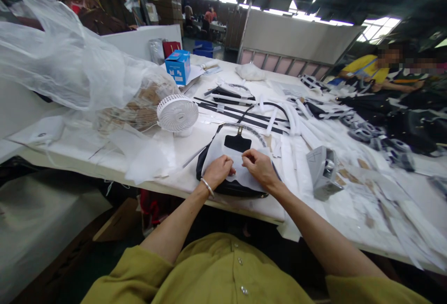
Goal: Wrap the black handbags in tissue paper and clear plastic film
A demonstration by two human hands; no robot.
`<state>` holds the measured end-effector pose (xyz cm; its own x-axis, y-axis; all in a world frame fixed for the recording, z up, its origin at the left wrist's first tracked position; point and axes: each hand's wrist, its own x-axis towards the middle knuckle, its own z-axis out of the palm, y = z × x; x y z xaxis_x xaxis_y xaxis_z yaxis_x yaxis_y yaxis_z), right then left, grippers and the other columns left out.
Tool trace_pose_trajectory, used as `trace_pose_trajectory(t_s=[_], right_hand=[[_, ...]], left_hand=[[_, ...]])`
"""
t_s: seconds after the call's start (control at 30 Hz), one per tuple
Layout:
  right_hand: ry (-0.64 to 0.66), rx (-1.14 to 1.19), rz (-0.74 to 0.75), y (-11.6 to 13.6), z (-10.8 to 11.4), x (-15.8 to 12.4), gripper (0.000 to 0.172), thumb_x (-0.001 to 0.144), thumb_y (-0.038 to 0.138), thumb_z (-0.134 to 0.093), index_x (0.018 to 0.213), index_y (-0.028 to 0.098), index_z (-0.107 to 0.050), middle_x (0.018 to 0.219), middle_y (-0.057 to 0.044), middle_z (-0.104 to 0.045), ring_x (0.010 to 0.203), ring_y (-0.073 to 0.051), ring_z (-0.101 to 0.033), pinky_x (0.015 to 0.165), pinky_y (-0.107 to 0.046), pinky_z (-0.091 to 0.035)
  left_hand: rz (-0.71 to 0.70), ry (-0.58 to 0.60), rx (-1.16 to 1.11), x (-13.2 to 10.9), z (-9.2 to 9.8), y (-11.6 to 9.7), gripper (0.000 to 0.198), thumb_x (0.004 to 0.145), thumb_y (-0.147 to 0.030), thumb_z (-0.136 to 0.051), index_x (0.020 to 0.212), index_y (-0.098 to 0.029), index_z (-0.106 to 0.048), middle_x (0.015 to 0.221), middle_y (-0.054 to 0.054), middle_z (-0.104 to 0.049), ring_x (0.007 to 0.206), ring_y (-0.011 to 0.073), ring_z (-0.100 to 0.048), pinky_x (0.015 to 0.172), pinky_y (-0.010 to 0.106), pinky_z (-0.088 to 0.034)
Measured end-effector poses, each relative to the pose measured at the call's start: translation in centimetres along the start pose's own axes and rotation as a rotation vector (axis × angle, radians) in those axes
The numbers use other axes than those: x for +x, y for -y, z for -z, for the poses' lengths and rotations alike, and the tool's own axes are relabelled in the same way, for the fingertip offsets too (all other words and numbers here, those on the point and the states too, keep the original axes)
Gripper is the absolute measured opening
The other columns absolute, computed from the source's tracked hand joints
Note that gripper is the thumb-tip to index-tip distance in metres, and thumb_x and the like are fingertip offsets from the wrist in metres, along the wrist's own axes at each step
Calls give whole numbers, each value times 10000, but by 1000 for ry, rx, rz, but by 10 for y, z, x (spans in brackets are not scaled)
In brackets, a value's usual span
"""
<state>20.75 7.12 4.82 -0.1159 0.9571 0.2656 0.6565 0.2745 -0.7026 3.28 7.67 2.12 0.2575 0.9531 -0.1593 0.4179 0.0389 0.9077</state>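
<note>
A black handbag [200, 164] lies flat on the table in front of me, with its curved handle wrapped in clear plastic. A thin white sheet [240, 176] covers most of the bag's face. Above the sheet's upper edge shows a black tab [237, 143] hanging from a gold-coloured buckle [240, 130]. My left hand [219, 172], with a bangle at the wrist, is closed with its fingers curled at the sheet. Opposite it, my right hand [257, 166] pinches the sheet with thumb and forefinger. The exact fingertip contact is small and partly hidden.
A white fan [178, 114] stands left of the bag, with a blue box [178, 67] behind it. Black straps [240, 117] lie beyond the bag. A grey-white dispenser [323, 171] stands to the right. Co-workers [372, 71] sit at the far right.
</note>
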Motion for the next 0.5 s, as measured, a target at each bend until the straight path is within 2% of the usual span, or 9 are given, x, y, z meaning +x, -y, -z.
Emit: trace_pose_trajectory(t_s=[0.13,0.23,0.33,0.4,0.5], right_hand=[[3,327,-310,11,21,31,223,728,209,-640,948,175,-625,910,-37,-662,711,-159,-663,645,-312,-569],[19,591,-386,30,21,61,283,703,193,-657,979,182,-598,1026,-59,-645,790,-166,-673,634,-302,-587],[-149,770,-452,46,-3,77,216,739,210,-609,951,199,-572,1026,-51,-647,823,-153,-666,582,-236,-555],[-280,821,-515,48,-28,73,198,746,226,-586,941,203,-563,981,-39,-650,777,-135,-655,527,-197,-509],[-282,838,-556,32,-63,49,230,707,253,-604,928,200,-569,855,-11,-645,612,-110,-609,438,-183,-424]], left_hand=[[-36,-18,135,-9,-1,-3,148,817,-272,-519,870,-210,-642,822,14,-731,737,167,-654,669,247,-441],[-66,-48,322,-15,-2,-8,133,804,-279,-552,877,-237,-655,823,5,-720,749,183,-646,675,263,-426],[-127,-38,439,-19,-5,-10,144,800,-271,-565,911,-254,-656,837,15,-719,802,219,-659,702,289,-436],[-175,-20,484,-21,-6,-10,155,803,-269,-566,929,-251,-654,842,38,-717,811,247,-666,721,320,-451],[-210,48,490,-19,-3,-13,90,771,-240,-590,820,-220,-664,754,84,-688,776,286,-664,752,371,-470]])
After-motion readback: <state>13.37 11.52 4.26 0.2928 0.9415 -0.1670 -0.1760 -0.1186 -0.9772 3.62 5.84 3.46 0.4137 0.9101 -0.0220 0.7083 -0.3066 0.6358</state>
